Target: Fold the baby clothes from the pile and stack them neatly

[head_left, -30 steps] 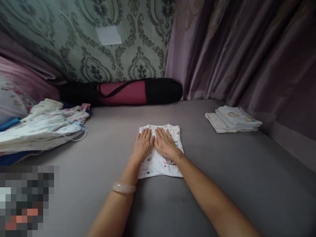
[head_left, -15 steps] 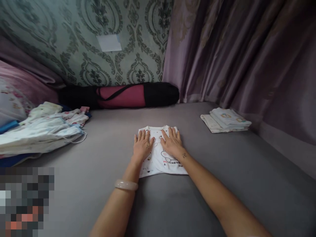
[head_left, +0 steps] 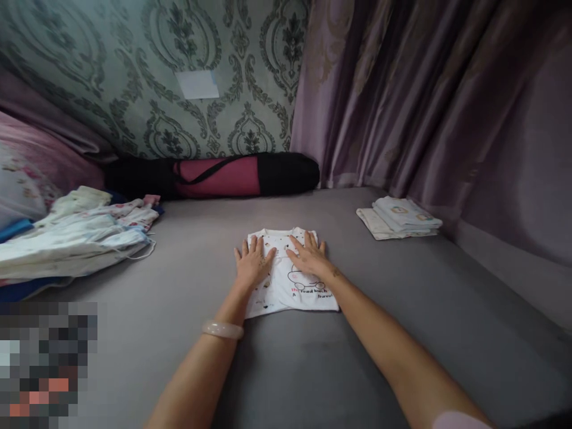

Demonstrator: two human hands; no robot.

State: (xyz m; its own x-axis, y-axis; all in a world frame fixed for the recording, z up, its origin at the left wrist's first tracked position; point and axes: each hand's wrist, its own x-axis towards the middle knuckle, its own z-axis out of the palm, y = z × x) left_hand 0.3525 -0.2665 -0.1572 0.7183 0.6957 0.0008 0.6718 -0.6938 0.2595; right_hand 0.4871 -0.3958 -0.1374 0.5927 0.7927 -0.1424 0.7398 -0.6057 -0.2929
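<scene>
A small white shirt [head_left: 279, 286] with a car drawing, lettering and dark specks lies flat on the grey sheet, its neckline at the far side. My left hand [head_left: 254, 262] rests palm down along its left edge, fingers spread and partly past the edge. On the upper right part of the shirt lies my right hand [head_left: 308, 256], also flat with its fingers apart. Neither hand grips the cloth. Parts of the print are hidden under the hands.
A loose heap of clothes [head_left: 84, 235] lies at the left. Folded clothes [head_left: 402, 217] are stacked at the right, near the purple curtain [head_left: 379, 107]. Against the patterned wall lies a long black and red bag [head_left: 232, 177]. The grey bed sheet [head_left: 187, 292] spreads around the shirt.
Both hands have shifted slightly outward over the shirt, the left one further past its left edge. More of the lettering shows now. The camera view has moved a little.
</scene>
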